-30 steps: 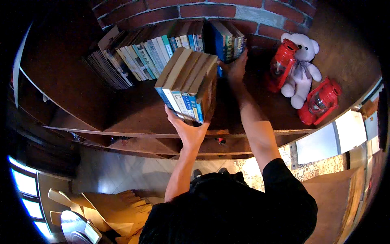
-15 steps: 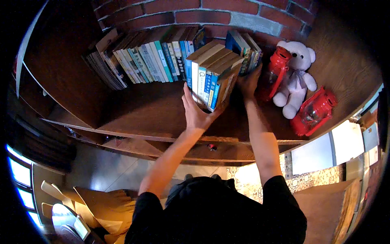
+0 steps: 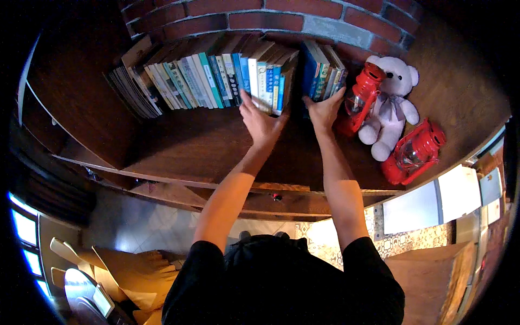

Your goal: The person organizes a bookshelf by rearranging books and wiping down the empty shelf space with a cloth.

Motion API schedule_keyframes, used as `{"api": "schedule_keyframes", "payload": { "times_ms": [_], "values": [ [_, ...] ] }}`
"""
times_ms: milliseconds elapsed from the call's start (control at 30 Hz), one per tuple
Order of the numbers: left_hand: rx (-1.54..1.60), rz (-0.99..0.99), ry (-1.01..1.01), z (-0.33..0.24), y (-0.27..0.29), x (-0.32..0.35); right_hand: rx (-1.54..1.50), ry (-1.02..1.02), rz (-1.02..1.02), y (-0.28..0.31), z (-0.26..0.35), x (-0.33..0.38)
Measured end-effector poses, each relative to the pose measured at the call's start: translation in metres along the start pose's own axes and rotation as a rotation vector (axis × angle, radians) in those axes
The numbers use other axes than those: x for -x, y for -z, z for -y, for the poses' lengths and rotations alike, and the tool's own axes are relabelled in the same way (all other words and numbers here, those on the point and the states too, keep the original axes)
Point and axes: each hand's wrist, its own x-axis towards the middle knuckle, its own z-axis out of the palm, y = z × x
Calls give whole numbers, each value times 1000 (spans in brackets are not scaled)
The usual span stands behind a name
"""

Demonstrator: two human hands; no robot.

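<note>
On the wooden shelf (image 3: 195,146) a row of upright books (image 3: 189,81) runs to the left. At its right end my left hand (image 3: 260,122) is closed round the lower part of a small stack of books (image 3: 265,81) with white and blue spines, now level with the row. Across a dark gap, my right hand (image 3: 326,110) grips the lower front of a second group of books (image 3: 324,73), thumb on its left side and fingers on its right. This group leans slightly. The backs of both groups are hidden.
Right of my right hand stand a red lantern (image 3: 360,100), a pale teddy bear (image 3: 392,103) and another, tilted red lantern (image 3: 414,151). A brick wall (image 3: 260,20) closes the shelf's back. A wooden chair (image 3: 124,276) is behind me at lower left.
The stack in my left hand has gone back and slightly left, against the row's end. My right hand has moved slightly left to the front of the second group.
</note>
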Motion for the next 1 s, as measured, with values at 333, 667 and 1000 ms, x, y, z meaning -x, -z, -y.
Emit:
{"api": "schedule_keyframes", "payload": {
  "times_ms": [333, 667, 1000],
  "values": [
    [-169, -91, -77, 10, -46, -11, -8, 69, -22, -2, -2, 2],
    [-240, 253, -184, -6, -19, -1, 41, 15, -6, 0, 2, 2],
    [433, 80, -171, 24, 137, 32, 8, 168, -65, -7, -17, -1]
  ]
}}
